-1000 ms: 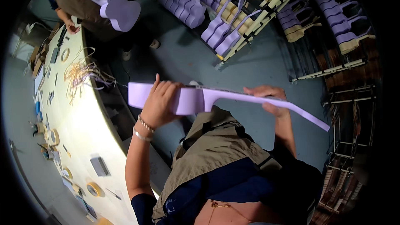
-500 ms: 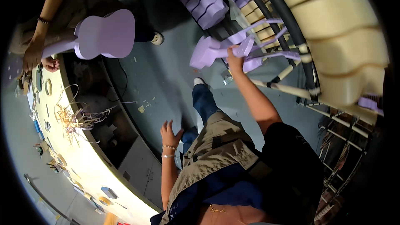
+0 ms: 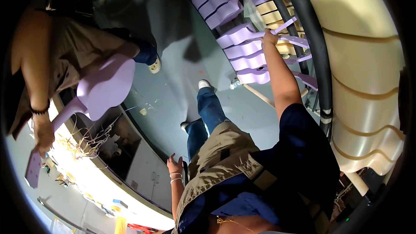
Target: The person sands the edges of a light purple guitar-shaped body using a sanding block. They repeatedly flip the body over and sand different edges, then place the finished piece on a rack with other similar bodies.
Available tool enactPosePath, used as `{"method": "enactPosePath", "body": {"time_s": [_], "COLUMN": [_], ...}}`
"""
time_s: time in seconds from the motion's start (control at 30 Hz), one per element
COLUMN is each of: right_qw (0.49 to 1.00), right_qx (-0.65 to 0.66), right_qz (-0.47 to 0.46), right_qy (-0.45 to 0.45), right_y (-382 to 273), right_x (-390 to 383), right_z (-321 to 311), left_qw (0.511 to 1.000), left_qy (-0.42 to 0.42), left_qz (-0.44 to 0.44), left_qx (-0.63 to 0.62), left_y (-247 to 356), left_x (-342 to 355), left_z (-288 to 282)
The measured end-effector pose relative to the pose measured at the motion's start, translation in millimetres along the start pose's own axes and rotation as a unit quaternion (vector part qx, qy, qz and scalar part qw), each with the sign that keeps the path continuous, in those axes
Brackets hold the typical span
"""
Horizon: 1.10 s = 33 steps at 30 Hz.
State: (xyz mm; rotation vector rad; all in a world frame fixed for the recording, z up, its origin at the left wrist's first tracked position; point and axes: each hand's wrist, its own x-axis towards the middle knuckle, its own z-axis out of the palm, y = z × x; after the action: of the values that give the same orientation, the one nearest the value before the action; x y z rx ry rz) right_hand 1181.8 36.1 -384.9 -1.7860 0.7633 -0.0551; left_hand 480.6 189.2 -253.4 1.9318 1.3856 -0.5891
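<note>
My right hand (image 3: 269, 37) reaches out to the rack at the upper right, closed around the neck of a small lilac guitar (image 3: 236, 35). That guitar stands at the end of a short row, close against other lilac guitars (image 3: 253, 76) whose necks point right. Part of the held neck is hidden by my fingers. Low beside my body, near the bench cabinet, my left hand (image 3: 174, 164) hangs with its fingers apart and nothing in it.
A co-worker at the left holds another lilac guitar (image 3: 106, 87) by its neck over the curved bench (image 3: 130, 203). Thin strips (image 3: 84, 145) hang off the bench edge. Cream guitar bodies (image 3: 364, 60) fill the rack's near side, behind a black padded rail (image 3: 318, 52). A clear bottle (image 3: 235, 83) is by the rack.
My right hand has moved up and right, and the lilac guitars now stand lined up in the rack. My left hand has dropped slightly. The co-worker's guitar has swung down toward the bench.
</note>
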Motion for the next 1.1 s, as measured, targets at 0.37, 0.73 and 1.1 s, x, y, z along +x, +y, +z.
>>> {"method": "enactPosePath", "body": {"time_s": [0.37, 0.73, 1.1], "right_qw": [0.894, 0.69, 0.664], "right_qx": [-0.02, -0.419, -0.502], "right_qz": [0.441, -0.403, -0.489], "right_qy": [-0.076, -0.431, -0.259], "right_y": [-1.8, -78.2, -60.8], "right_x": [102.9, 69.5, 36.9], "right_z": [15.7, 160.2, 174.4], "left_qw": [0.998, 0.991, 0.984], "left_qy": [0.003, 0.061, -0.007], "left_qz": [0.017, -0.099, -0.152], "left_qx": [-0.06, -0.059, -0.098], "left_y": [46.6, 66.9, 80.5], "left_x": [29.0, -12.3, -0.4], "left_z": [-15.5, -37.8, 2.6]}}
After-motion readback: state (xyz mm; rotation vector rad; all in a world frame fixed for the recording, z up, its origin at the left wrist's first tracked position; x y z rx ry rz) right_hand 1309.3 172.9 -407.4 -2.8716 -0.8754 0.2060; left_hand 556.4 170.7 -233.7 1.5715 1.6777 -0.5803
